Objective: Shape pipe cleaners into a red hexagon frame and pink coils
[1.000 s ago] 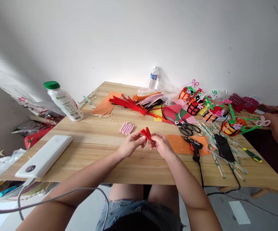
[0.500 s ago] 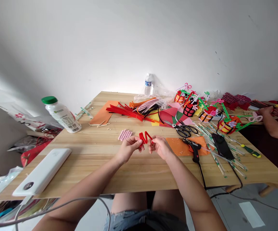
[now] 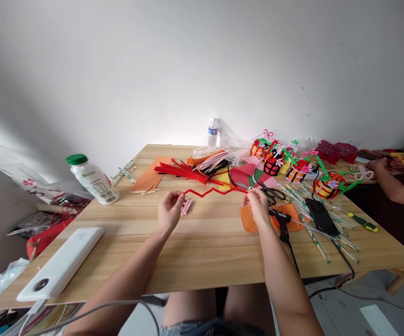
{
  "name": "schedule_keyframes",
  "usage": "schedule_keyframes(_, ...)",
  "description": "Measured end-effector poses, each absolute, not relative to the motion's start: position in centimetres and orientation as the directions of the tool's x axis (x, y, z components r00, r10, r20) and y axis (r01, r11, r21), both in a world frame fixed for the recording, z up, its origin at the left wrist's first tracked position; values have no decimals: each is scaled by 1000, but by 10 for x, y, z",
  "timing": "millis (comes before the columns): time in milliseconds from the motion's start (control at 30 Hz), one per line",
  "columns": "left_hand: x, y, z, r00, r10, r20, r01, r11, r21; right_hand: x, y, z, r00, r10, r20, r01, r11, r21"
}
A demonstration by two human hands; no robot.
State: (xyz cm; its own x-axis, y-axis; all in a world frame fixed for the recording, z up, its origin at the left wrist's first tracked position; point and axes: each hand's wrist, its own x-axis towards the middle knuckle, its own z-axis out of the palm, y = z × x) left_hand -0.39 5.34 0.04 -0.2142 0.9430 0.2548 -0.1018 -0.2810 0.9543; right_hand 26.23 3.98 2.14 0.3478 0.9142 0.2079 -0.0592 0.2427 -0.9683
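A red pipe cleaner (image 3: 213, 191), kinked in a zigzag, is stretched out above the wooden table (image 3: 202, 247) between my two hands. My left hand (image 3: 169, 212) pinches its left end. My right hand (image 3: 257, 204) pinches its right end. A small pink coiled piece (image 3: 187, 206) lies on the table just right of my left hand. An orange sheet (image 3: 249, 219) lies under my right hand, with a black glue gun (image 3: 282, 220) beside it.
A green-capped white bottle (image 3: 92, 179) and a white power bank (image 3: 61, 263) lie at the left. Piles of pipe cleaners (image 3: 202, 165), scissors (image 3: 270, 192), small craft baskets (image 3: 293, 165), a phone (image 3: 320, 211) and a water bottle (image 3: 212, 133) fill the far right. Another person's arm (image 3: 391, 184) rests at right.
My hands have drawn apart, pulling the folded red pipe cleaner out from a tight bundle into a long zigzag line. The camera has tilted up slightly.
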Motion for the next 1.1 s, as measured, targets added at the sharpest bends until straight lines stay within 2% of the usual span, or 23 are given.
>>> schedule_keyframes(67, -3, 53, -1, -168, 936, 309, -98, -328, 940, 261, 40, 23, 325, 921, 214, -76, 251, -965)
schedule_keyframes(133, 0, 50, -2, 0, 961, 277, -176, -272, 946, 255, 38, 23, 254, 945, 207, -123, 243, -962)
schedule_keyframes(200, 3, 45, -1, 234, 950, 206, -295, -133, 946, 246, 37, 22, 188, 963, 193, -174, 226, -958)
schedule_keyframes(300, 6, 38, 2, 548, 821, 161, -417, 101, 903, 234, 34, 17, 173, 970, 173, -184, 204, -961)
schedule_keyframes(433, 3, 34, 7, 758, 640, 128, -417, 324, 849, 225, 32, 8, 191, 970, 153, -114, 177, -978)
schedule_keyframes(500, 0, 32, 9, 806, 580, 112, -390, 380, 839, 224, 32, 7, 191, 969, 158, -101, 179, -979)
schedule_keyframes(733, -9, 27, 9, 886, 462, 50, -308, 504, 807, 221, 26, 17, 110, 965, 237, -209, 256, -944)
schedule_keyframes(1033, 7, 17, -4, 866, 489, 102, -387, 528, 756, 211, 21, 10, 30, 979, 202, 3, 202, -979)
schedule_keyframes(1100, 9, 16, -3, 867, 483, 124, -402, 528, 748, 212, 22, 8, 59, 967, 249, 97, 243, -965)
